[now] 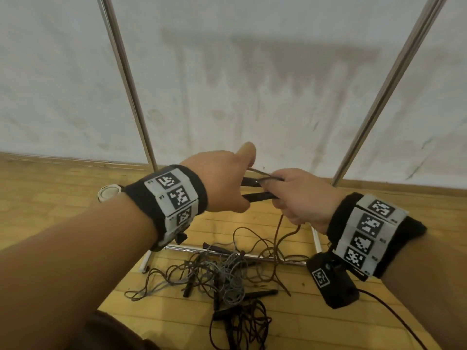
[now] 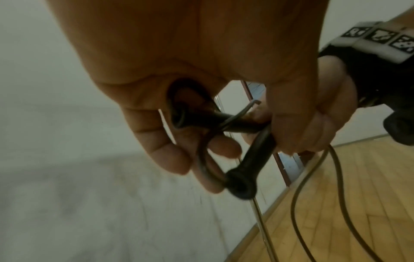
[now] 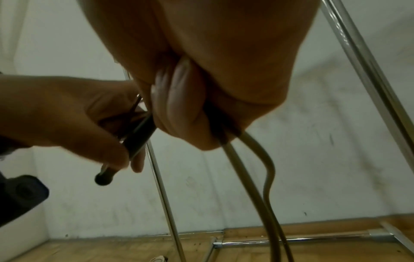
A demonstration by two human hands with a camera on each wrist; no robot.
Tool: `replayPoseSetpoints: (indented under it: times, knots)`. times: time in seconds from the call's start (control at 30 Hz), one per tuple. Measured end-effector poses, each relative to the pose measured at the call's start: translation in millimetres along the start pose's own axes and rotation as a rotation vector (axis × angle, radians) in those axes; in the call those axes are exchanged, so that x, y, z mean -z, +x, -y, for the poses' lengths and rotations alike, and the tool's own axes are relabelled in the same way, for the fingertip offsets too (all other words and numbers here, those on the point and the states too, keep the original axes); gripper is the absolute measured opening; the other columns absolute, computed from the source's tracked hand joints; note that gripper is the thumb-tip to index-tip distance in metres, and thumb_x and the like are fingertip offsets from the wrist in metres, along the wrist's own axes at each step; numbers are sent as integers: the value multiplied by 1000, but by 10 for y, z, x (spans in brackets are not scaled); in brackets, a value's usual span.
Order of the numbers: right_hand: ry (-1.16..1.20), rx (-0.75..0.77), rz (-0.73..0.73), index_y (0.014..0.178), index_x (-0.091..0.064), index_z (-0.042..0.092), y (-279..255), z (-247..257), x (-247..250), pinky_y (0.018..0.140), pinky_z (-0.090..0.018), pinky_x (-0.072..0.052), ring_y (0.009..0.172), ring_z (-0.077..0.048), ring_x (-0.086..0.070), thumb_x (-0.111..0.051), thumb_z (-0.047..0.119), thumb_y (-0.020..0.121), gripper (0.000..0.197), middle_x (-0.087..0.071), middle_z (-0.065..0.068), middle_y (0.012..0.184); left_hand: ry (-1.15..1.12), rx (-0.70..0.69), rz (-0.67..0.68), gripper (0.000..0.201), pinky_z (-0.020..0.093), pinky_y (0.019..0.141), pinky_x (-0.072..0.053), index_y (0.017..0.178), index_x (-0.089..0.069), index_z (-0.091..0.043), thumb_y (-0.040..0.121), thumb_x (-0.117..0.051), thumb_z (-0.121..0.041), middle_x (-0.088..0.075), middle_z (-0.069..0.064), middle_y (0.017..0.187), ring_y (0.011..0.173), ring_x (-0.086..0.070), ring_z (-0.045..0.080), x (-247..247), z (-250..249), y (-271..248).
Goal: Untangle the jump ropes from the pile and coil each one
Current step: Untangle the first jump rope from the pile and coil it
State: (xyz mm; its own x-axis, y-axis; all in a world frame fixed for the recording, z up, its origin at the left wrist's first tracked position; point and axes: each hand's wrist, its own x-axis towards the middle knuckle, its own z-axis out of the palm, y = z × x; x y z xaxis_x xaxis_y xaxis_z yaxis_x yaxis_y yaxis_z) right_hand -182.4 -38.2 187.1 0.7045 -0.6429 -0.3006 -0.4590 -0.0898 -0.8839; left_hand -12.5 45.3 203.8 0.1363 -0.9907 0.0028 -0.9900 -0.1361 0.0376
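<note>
A tangled pile of jump ropes (image 1: 227,276), with brown, grey and black cords and black handles, lies on the wooden floor below my hands. Both hands meet in the air above it. My left hand (image 1: 240,188) curls round two black handles (image 1: 256,190) of one rope; in the left wrist view the handles (image 2: 246,159) cross and a cord loop (image 2: 202,159) passes under the fingers. My right hand (image 1: 280,193) grips the other ends of the handles in a fist. Two brown cord strands (image 3: 246,177) hang from it down to the pile.
A chrome rack stands just ahead against the white wall, with a left pole (image 1: 126,79), a right pole (image 1: 386,89) and a base bar (image 1: 252,256) behind the pile. A small white round object (image 1: 109,192) shows beside my left wrist. A black cable (image 1: 394,314) trails from my right wrist.
</note>
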Motion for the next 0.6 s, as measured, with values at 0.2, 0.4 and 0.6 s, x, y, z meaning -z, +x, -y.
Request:
replayPoseSetpoints:
  times: [0.2,0.4,0.6]
  knots:
    - [-30,-5,59,124,-62,5,-47,-6,-28,44,-27,-22,47,-13,-27,-48,31,107,34,-39,0,60,103,-186,21,40,32,76,-43,120,-52,-34,87,-67,-52,-50,-9,101,92,-49,15,-183,-69,-37]
    - [-172,60,97,114,-65,8,-60,25,50,44,-30,-25,46,-13,-31,-51,35,105,31,-42,4,56,-163,-72,112,37,23,49,-37,104,-37,-34,87,-70,-38,-58,-9,90,66,-56,5,-241,-34,-83]
    - [-811,206,-7,106,-66,35,-97,48,152,78,-35,-52,85,-8,-60,-52,63,95,33,-65,11,93,-205,-63,218,37,30,53,-38,102,-39,-32,86,-72,-37,-60,-6,86,68,-58,13,-328,-41,-109]
